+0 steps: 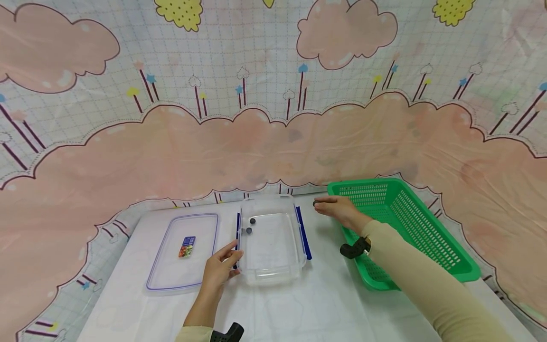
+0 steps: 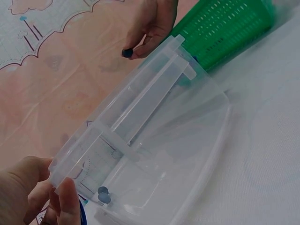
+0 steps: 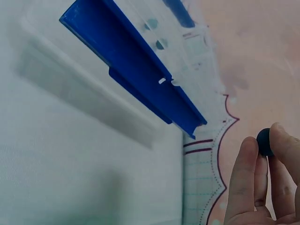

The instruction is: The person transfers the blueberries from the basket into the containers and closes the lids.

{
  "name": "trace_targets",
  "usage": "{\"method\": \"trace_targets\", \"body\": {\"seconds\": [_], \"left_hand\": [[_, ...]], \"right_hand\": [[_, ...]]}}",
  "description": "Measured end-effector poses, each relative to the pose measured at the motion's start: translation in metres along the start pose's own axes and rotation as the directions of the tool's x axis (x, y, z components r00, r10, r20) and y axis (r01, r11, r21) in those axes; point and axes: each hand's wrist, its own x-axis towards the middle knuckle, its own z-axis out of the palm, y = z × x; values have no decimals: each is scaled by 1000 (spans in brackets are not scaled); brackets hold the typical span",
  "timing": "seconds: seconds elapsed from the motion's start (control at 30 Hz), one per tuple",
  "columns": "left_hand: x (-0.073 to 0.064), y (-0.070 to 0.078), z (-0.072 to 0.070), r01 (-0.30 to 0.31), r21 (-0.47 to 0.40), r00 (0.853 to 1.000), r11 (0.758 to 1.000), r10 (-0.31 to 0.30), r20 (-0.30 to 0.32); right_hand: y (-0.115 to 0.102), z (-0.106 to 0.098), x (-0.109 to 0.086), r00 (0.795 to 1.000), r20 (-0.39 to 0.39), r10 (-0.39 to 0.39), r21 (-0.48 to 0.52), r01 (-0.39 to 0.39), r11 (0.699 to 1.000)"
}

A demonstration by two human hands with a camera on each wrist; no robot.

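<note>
Pinkish cloth printed with clouds forms the backdrop [image 1: 256, 156], rising behind a table covered in white [image 1: 333, 308]. Take the middle of the clear container [image 1: 275, 249] as the centre of a clock, twelve pointing away from the person. Its two blue side flaps hang at nine [image 1: 237, 237] and three [image 1: 304, 235], lying along its left and right walls.

Inside, towards ten o'clock, two dark round pieces [image 1: 252, 221] sit just beside each other on the container's floor (from the left wrist they seem to overlap, but that is the angle). Farther out at nine lies a clear lid with a bluish rim [image 1: 171, 273], bearing a small coloured label [image 1: 186, 247] near its middle. At three stands a green basket [image 1: 369, 194] with slotted walls, set at a slant to the container.

From eight o'clock, the left hand [image 1: 220, 266] grips the container's left edge, thumb and fingers closed narrowly about it. Out at two o'clock, the right hand [image 1: 337, 211] pinches a third piece [image 3: 265, 142], also dark and round, between thumb and fingertip. That held piece is clear of the container, to the right of its far right corner, while the wrist overlaps the basket's left rim in the head view. Pale sleeves [image 1: 384, 242] cover both forearms, and black devices [image 1: 355, 249] are strapped to the wrists.
</note>
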Motion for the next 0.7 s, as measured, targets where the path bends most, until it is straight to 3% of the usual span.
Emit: {"method": "trace_targets", "body": {"seconds": [0.7], "left_hand": [[0,-2,0,-3,-7,1000,1000,3,1]], "right_hand": [[-6,42,13,998,57,0,-5,0,1000]]}}
